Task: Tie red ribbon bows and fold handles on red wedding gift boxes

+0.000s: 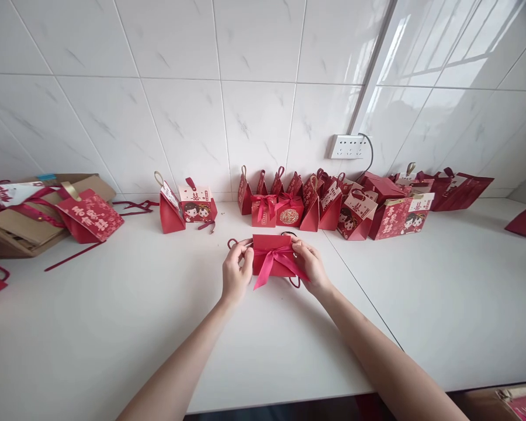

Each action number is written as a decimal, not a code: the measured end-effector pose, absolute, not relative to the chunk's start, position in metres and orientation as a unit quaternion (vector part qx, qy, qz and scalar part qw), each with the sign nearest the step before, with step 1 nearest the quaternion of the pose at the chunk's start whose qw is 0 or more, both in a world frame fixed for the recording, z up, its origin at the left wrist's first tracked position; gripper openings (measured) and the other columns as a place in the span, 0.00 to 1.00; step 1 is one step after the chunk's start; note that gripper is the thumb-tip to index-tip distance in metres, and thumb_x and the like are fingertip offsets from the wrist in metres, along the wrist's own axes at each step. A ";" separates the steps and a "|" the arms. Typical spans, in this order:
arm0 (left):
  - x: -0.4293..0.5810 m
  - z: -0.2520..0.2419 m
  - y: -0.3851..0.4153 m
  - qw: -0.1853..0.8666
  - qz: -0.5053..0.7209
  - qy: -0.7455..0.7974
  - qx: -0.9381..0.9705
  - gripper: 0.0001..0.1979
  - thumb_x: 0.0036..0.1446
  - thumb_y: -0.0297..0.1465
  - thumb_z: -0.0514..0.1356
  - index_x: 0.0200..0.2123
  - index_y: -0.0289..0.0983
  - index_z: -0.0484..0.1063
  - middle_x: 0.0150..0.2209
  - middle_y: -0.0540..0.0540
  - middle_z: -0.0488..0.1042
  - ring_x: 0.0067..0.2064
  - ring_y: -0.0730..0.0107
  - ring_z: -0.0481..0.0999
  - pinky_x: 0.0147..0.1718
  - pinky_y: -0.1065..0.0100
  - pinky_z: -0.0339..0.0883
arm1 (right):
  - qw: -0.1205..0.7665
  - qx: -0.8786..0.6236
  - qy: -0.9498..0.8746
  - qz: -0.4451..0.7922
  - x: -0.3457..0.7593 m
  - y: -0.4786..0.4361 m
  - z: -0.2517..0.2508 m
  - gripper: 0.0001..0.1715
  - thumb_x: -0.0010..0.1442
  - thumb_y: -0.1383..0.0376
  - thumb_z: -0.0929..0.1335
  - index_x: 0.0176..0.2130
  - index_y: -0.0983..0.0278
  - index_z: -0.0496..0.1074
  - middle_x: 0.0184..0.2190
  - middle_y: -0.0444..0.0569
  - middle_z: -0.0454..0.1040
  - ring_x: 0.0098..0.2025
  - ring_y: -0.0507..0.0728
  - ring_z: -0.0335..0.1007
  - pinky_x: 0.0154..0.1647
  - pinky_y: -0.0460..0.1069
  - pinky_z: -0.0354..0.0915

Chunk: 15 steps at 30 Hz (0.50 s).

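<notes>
A small red gift box with a pink ribbon bow stands on the white table in front of me. My left hand is closed on the box's left end, fingers pinched at the upper corner near a dark red cord loop. My right hand grips the right end, thumb and fingers pressed on the ribbon and the box's edge.
A row of finished red gift boxes and bags lines the tiled wall behind. Flat cardboard and red bags lie at the far left, more red bags at the right. A wall socket sits above them.
</notes>
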<state>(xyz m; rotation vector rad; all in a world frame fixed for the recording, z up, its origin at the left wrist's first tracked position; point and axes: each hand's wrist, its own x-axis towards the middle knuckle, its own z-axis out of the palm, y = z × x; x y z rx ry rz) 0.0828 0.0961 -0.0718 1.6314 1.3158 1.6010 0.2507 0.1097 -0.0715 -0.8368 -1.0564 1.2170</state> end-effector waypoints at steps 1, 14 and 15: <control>0.082 -0.072 0.096 0.258 0.590 0.481 0.595 0.12 0.57 0.36 0.52 0.23 0.39 0.60 0.47 0.44 0.75 0.40 0.66 0.74 0.39 0.66 0.66 | 0.612 -0.369 -0.464 0.524 0.251 0.109 -0.071 0.20 0.50 0.57 0.68 0.18 0.63 0.58 0.51 0.50 0.69 0.44 0.59 0.69 0.37 0.50 0.67; 0.076 -0.071 0.102 0.287 0.626 0.487 0.537 0.09 0.55 0.38 0.56 0.31 0.38 0.69 0.42 0.42 0.75 0.44 0.63 0.74 0.45 0.63 0.66 | 0.409 -0.340 -0.775 0.341 0.264 0.106 -0.087 0.65 0.45 0.60 0.75 0.66 0.59 0.33 0.66 0.61 0.44 0.66 0.66 0.45 0.63 0.64 0.48; 0.075 -0.071 0.103 0.285 0.630 0.488 0.533 0.09 0.55 0.38 0.56 0.31 0.38 0.69 0.42 0.42 0.75 0.44 0.63 0.74 0.44 0.64 0.67 | 0.405 -0.350 -0.777 0.331 0.264 0.107 -0.088 0.64 0.46 0.63 0.74 0.66 0.60 0.32 0.65 0.61 0.47 0.65 0.65 0.48 0.63 0.65 0.49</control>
